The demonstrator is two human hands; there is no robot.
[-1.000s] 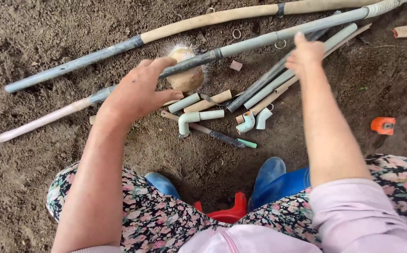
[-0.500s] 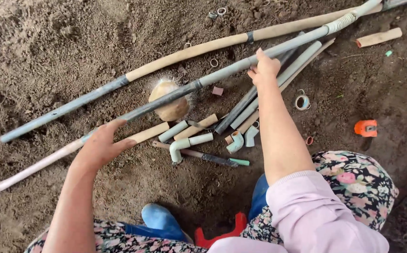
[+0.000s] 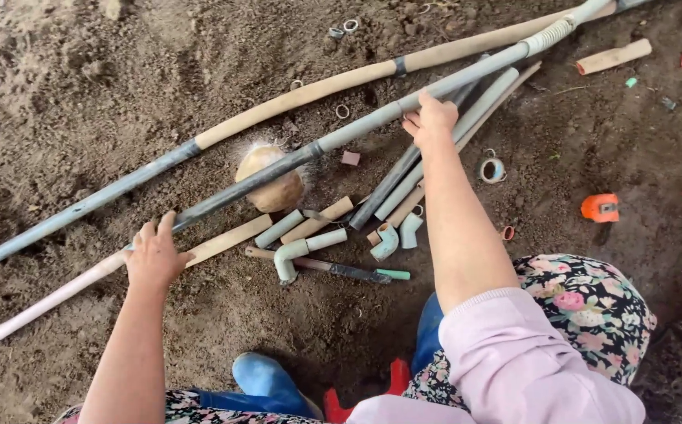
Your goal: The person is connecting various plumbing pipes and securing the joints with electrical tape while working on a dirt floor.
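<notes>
Left hand (image 3: pixel 155 259) and right hand (image 3: pixel 429 124) clasp the long grey pipe (image 3: pixel 341 140), likely light, stiff, whippy, best held well apart.

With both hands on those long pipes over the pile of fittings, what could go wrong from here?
1. The right hand grips the long grey pipe, which lies across the coconut; shifting the pipe could roll the coconut or make the pipe slide.
2. The left hand rests on the pale pipe beside loose elbow fittings; dragging it might scatter them into the soil.
3. Small rings lie on the dirt and could get buried.
</notes>
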